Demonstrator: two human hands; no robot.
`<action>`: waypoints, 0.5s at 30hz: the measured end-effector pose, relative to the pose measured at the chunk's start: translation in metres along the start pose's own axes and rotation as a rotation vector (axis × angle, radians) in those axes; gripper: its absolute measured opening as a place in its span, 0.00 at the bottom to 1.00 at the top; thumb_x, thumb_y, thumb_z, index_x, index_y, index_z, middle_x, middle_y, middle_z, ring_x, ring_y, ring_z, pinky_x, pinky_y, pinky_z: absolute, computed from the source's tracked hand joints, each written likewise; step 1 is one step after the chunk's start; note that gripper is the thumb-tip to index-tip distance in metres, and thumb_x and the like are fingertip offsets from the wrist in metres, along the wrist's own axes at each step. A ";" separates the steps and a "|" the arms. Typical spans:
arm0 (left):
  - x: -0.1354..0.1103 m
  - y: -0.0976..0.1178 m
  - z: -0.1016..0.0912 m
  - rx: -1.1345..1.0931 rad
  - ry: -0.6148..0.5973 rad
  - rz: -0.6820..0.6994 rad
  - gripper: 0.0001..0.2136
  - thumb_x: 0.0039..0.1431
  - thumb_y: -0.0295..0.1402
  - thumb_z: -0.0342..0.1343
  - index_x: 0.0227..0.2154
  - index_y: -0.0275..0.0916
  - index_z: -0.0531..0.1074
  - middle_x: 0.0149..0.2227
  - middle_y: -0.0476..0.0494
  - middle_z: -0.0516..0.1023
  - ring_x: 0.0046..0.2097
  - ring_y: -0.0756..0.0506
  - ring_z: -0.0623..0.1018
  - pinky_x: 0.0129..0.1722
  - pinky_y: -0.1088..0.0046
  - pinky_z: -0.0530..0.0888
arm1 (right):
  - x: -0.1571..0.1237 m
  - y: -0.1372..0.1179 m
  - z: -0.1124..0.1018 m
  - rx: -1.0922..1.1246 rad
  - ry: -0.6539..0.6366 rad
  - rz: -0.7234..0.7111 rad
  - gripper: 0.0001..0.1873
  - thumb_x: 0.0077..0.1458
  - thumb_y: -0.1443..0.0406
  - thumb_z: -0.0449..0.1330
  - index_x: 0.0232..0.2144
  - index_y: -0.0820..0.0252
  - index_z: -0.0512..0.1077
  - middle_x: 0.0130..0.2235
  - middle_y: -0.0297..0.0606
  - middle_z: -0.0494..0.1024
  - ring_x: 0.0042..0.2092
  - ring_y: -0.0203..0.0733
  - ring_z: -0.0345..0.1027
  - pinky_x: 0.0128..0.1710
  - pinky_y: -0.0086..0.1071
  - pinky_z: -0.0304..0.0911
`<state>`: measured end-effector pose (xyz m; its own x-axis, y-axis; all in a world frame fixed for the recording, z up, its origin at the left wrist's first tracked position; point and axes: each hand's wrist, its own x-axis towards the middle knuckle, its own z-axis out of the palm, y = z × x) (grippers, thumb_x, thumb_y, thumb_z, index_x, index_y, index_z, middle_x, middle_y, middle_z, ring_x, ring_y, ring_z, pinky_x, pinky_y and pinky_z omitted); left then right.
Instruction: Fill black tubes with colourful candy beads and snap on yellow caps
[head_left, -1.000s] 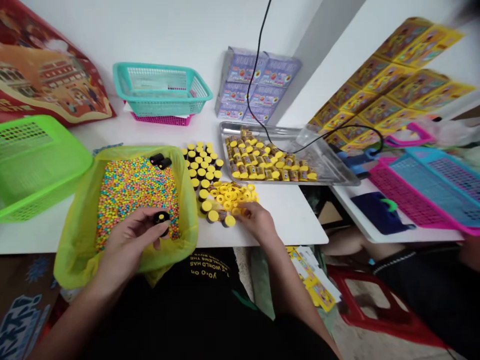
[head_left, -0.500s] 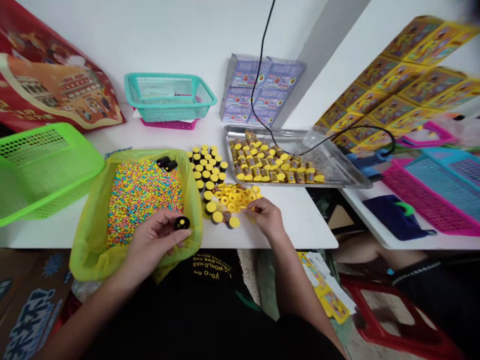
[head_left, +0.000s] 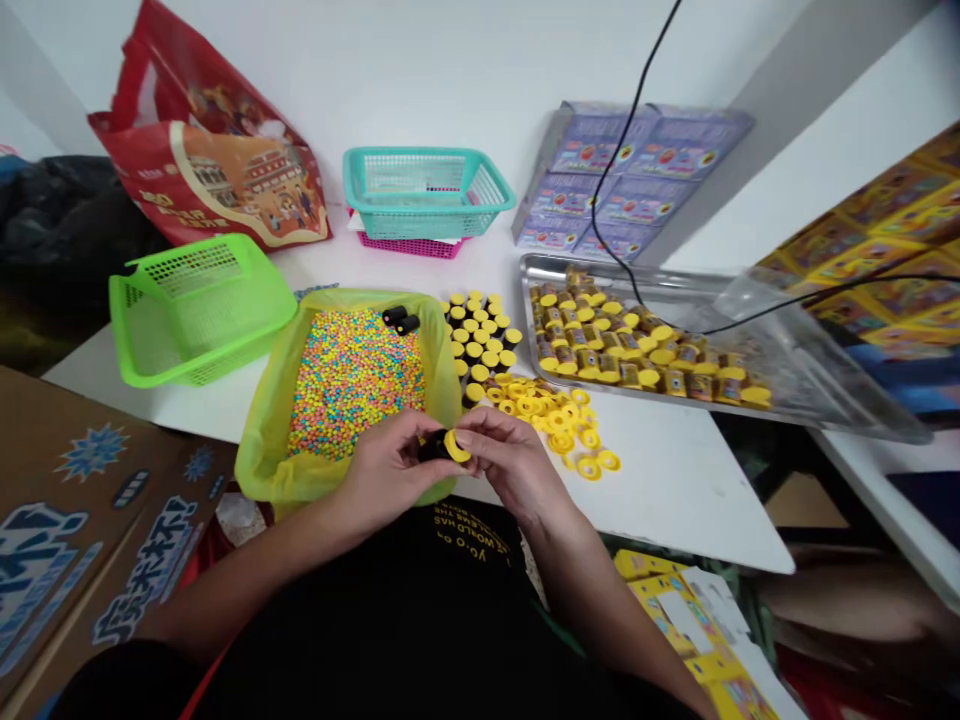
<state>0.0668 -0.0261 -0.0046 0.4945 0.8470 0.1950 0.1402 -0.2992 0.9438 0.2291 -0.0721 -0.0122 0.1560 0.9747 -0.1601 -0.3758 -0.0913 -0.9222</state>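
Observation:
Just over the near right corner of the yellow-lined bin (head_left: 259, 445), my left hand (head_left: 382, 468) grips a small black cylinder (head_left: 430, 446). My right hand (head_left: 514, 458) pinches a yellow cap (head_left: 457, 446) against the cylinder's right end; how far it is seated I cannot tell. Small multicoloured balls (head_left: 352, 390) fill the bin, and two black cylinders (head_left: 400, 320) lie on them at the far right corner. Beside the bin stand several black cylinders with yellow tops (head_left: 480, 335). Loose yellow ring-like caps (head_left: 555, 415) are spread to the right of my right hand.
A metal tray (head_left: 825, 405) of yellow-ended labelled tubes (head_left: 630, 345) sits at the right, a black cable (head_left: 600, 200) crossing it. Behind are a teal basket (head_left: 431, 220) and purple boxes (head_left: 622, 185). A green basket (head_left: 202, 345) and cardboard boxes (head_left: 97, 520) are at left.
My right hand has left the loose yellow caps and moved left to the black cylinder, bringing a yellow cap to its end. The camera view has turned left.

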 end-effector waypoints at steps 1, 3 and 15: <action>0.000 0.001 -0.001 -0.002 0.010 -0.008 0.13 0.49 0.40 0.71 0.30 0.39 0.75 0.24 0.52 0.72 0.26 0.52 0.67 0.25 0.75 0.63 | 0.002 0.002 0.003 0.006 0.010 0.007 0.14 0.38 0.57 0.76 0.25 0.57 0.79 0.22 0.30 0.75 0.19 0.30 0.60 0.19 0.27 0.54; 0.001 0.002 -0.002 0.002 0.015 -0.033 0.13 0.49 0.40 0.70 0.28 0.39 0.74 0.23 0.53 0.71 0.25 0.52 0.66 0.24 0.76 0.61 | 0.004 0.004 0.008 0.008 0.043 -0.015 0.14 0.38 0.57 0.76 0.24 0.57 0.78 0.21 0.29 0.74 0.20 0.30 0.58 0.18 0.27 0.52; -0.003 0.003 -0.006 0.050 0.081 0.000 0.10 0.50 0.38 0.70 0.29 0.40 0.75 0.25 0.53 0.72 0.26 0.51 0.67 0.26 0.74 0.62 | -0.002 0.007 0.022 -0.168 0.062 -0.162 0.12 0.48 0.55 0.71 0.27 0.55 0.75 0.26 0.29 0.72 0.26 0.34 0.62 0.25 0.28 0.59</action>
<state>0.0607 -0.0267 -0.0004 0.4234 0.8794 0.2177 0.1837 -0.3187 0.9299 0.2057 -0.0700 -0.0105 0.2592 0.9656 -0.0218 -0.1847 0.0274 -0.9824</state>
